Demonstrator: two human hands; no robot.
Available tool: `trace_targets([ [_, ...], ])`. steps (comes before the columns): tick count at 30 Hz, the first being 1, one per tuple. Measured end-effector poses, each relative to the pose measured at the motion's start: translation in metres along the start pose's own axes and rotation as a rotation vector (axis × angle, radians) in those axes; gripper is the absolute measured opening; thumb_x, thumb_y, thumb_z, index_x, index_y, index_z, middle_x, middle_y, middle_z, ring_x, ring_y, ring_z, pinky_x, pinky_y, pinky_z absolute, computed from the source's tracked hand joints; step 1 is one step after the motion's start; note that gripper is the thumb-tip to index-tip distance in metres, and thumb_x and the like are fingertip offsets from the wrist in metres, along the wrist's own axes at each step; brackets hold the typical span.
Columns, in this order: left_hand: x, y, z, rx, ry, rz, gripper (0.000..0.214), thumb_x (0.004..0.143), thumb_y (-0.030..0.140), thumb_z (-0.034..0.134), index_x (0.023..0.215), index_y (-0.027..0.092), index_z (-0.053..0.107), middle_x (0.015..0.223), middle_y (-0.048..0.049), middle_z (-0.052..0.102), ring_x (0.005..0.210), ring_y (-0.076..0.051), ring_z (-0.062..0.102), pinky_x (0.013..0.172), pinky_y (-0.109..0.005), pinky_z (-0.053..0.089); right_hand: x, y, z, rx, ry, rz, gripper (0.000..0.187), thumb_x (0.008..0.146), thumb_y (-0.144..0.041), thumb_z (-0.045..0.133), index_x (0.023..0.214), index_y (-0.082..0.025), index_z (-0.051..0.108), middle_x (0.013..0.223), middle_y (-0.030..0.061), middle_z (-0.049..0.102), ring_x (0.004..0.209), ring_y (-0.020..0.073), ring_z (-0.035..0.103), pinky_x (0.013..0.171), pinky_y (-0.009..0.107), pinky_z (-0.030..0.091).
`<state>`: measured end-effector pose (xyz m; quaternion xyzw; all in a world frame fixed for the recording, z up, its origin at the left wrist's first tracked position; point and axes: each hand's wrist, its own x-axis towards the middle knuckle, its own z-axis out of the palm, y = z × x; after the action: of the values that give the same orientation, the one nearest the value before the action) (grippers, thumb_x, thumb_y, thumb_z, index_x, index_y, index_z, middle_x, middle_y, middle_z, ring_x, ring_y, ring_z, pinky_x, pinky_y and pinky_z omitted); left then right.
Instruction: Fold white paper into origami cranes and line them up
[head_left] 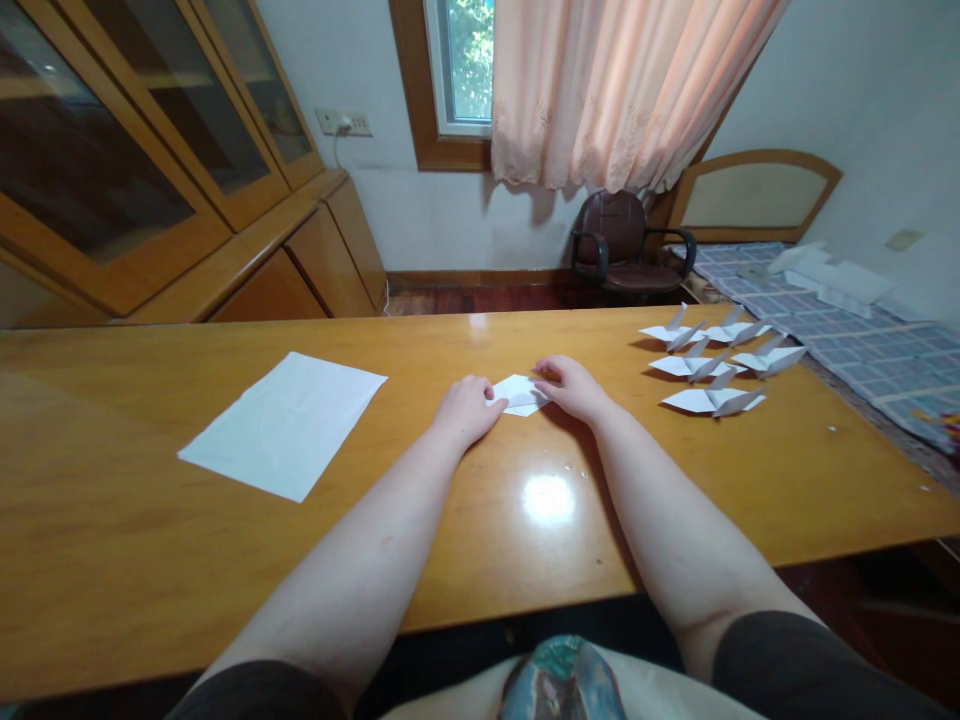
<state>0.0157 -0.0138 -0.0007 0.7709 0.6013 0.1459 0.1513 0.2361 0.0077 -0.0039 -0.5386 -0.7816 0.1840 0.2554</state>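
Note:
A small folded piece of white paper (519, 394) lies on the wooden table (480, 520) in front of me, with flaps and creases showing. My left hand (466, 408) grips its left end, thumb on top and fingers curled. At the right end, my right hand (571, 386) pinches the paper between thumb and bent fingers. Both hands rest low over the tabletop, and the tips of some fingers are hidden. Off to the left lies a flat white sheet of paper (285, 425), apart from my hands.
Several white paper cranes (712, 402) stand at the table's right end. Beyond the table are a brown armchair (619, 245) and a bed (847, 330) with a checked cover. A wooden cabinet (262, 250) stands at the far left, and a pink curtain (600, 90) hangs by the window.

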Motion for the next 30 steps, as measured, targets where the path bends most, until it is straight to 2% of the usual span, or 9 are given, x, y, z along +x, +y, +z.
trace_targets([
  [3, -0.001, 0.001, -0.002, 0.025, 0.021, 0.004, 0.030, 0.076, 0.042, 0.067, 0.095, 0.019, 0.063, 0.099, -0.0089, 0.063, 0.091, -0.024, 0.059, 0.081, -0.034, 0.046, 0.000, -0.002, 0.007, 0.014, -0.121, -0.136, 0.024, 0.078, -0.021, 0.066, 0.101, -0.021, 0.071, 0.119, 0.0094, 0.062, 0.110, 0.0214, 0.057, 0.100, 0.035, 0.040],
  [6, -0.003, 0.003, -0.006, 0.069, 0.068, 0.011, 0.020, 0.081, 0.032, 0.064, 0.098, 0.021, 0.064, 0.102, -0.0075, 0.063, 0.096, -0.024, 0.058, 0.084, -0.034, 0.045, 0.000, -0.004, 0.012, -0.050, -0.153, -0.128, 0.020, 0.078, -0.025, 0.068, 0.098, -0.022, 0.074, 0.115, 0.0089, 0.064, 0.108, 0.0222, 0.058, 0.100, 0.035, 0.040],
  [9, -0.006, 0.009, -0.008, 0.104, 0.034, 0.152, 0.019, 0.088, 0.025, 0.052, 0.098, 0.024, 0.068, 0.101, -0.0066, 0.064, 0.101, -0.023, 0.056, 0.090, -0.034, 0.042, 0.000, -0.006, 0.013, -0.097, -0.132, -0.074, 0.023, 0.079, -0.028, 0.068, 0.100, -0.020, 0.074, 0.110, 0.0097, 0.063, 0.101, 0.0212, 0.060, 0.094, 0.032, 0.043],
  [13, -0.010, 0.015, -0.006, 0.115, -0.080, 0.329, 0.024, 0.090, 0.031, 0.049, 0.101, 0.026, 0.070, 0.101, -0.0068, 0.065, 0.100, -0.023, 0.057, 0.090, -0.035, 0.042, -0.002, -0.011, 0.012, -0.118, -0.135, -0.022, 0.026, 0.084, -0.031, 0.062, 0.105, -0.020, 0.073, 0.112, 0.0103, 0.062, 0.093, 0.0192, 0.061, 0.089, 0.029, 0.045],
  [17, -0.011, 0.014, -0.005, 0.127, -0.066, 0.269, 0.028, 0.089, 0.038, 0.051, 0.109, 0.025, 0.067, 0.109, -0.0091, 0.063, 0.104, -0.026, 0.057, 0.092, -0.038, 0.041, -0.003, -0.015, 0.010, -0.139, -0.163, -0.015, 0.027, 0.085, -0.033, 0.060, 0.106, -0.021, 0.072, 0.110, 0.0102, 0.062, 0.095, 0.0200, 0.061, 0.089, 0.030, 0.044],
  [22, -0.009, 0.010, -0.003, 0.122, -0.063, 0.212, 0.037, 0.090, 0.042, 0.051, 0.121, 0.023, 0.059, 0.125, -0.0108, 0.060, 0.115, -0.026, 0.054, 0.103, -0.042, 0.034, -0.004, -0.020, 0.009, -0.166, -0.140, -0.121, 0.025, 0.081, -0.034, 0.066, 0.103, -0.022, 0.071, 0.127, 0.0100, 0.060, 0.114, 0.0257, 0.054, 0.101, 0.041, 0.037],
  [27, -0.010, 0.007, 0.001, 0.107, -0.035, 0.194, 0.049, 0.089, 0.051, 0.049, 0.128, 0.022, 0.052, 0.129, -0.0126, 0.058, 0.120, -0.029, 0.051, 0.110, -0.054, 0.023, -0.003, -0.026, 0.007, -0.071, -0.201, -0.158, 0.026, 0.079, -0.032, 0.067, 0.101, -0.020, 0.071, 0.099, 0.0083, 0.072, 0.095, 0.0221, 0.061, 0.094, 0.037, 0.041],
  [30, -0.010, 0.007, 0.003, 0.111, -0.065, 0.198, 0.059, 0.084, 0.056, 0.054, 0.133, 0.025, 0.048, 0.141, -0.0116, 0.050, 0.131, -0.032, 0.042, 0.112, -0.059, 0.016, -0.004, -0.028, 0.008, 0.031, -0.235, -0.173, 0.019, 0.079, -0.022, 0.063, 0.096, -0.020, 0.072, 0.094, 0.0052, 0.073, 0.089, 0.0187, 0.063, 0.091, 0.032, 0.042],
])
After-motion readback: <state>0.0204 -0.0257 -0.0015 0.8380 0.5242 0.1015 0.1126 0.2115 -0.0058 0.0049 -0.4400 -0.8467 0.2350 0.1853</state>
